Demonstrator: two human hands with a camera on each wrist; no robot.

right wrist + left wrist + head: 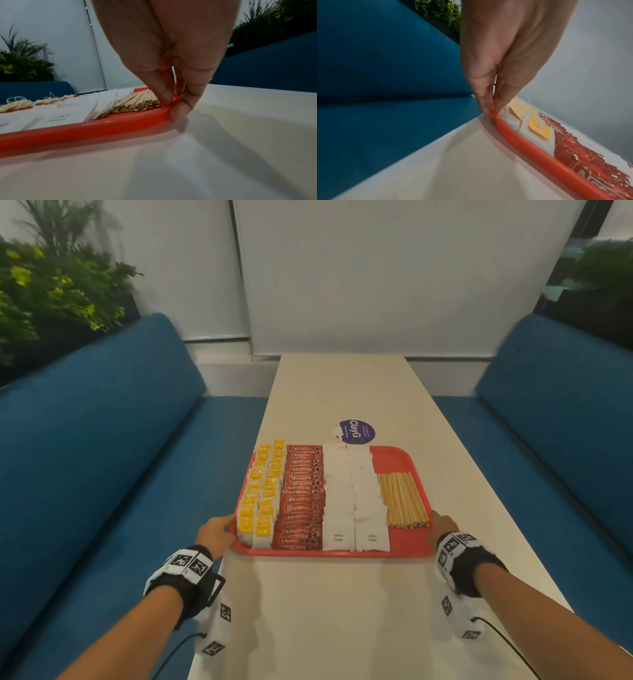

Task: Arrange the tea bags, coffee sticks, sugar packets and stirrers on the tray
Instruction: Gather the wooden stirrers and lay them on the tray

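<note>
A red tray (400, 544) sits on the long white desk (342, 611), near the front part of it. Both hands hold it at its near corners.

L hand (215, 533) is at the tray's near-left corner. In the left wrist view, its thumb & fingers (485, 100) pinch the red rim, clamped tight on it. R hand (443, 525) is at the near-right corner. In the right wrist view, its fingers (163, 92) sit on top of the rim w/ the thumb below, clamped on the rim too.

On the tray, from left to right:
- tea bags (262, 494) w/ yellow tags, in 2 rows at the left edge
- red Nescafe coffee sticks (303, 498), stacked in one long row just beside the tea bags
- white sugar packets (354, 501) in 2 rows, the front ones say "White Sugar"
- wood stirrers (404, 498), a flat bunch at the right side, near the R hand

A bit of bare red tray shows behind the stirrers.

A round purple sticker (356, 432) is on the desk, just behind the tray. Blue sofas (102, 457) stand on both sides of the desk. Green plants (51, 289) are behind the left sofa.
</note>
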